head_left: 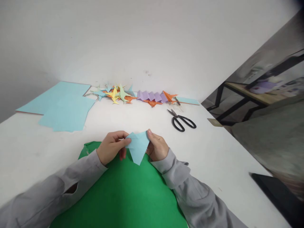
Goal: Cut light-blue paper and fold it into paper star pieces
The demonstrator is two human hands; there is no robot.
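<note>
A folded piece of light blue paper (pixel 139 146) is held up between my two hands, above a green cloth (pixel 133 193). My left hand (pixel 113 146) pinches its left corner between thumb and fingers. At the upper right corner, the thumb of my right hand (pixel 158 147) presses on the front, with the fingers behind the sheet and partly hidden. The lower part of the paper narrows to a blunt tip that hangs free between the hands.
Black-handled scissors (pixel 181 121) lie to the right on the white table (pixel 209 152). Blue sheets (pixel 67 109) are at the left. Folded paper figures (pixel 118 95) and a pleated purple paper (pixel 150 96) line the wall. A dark flat object (pixel 277 193) sits at the right edge.
</note>
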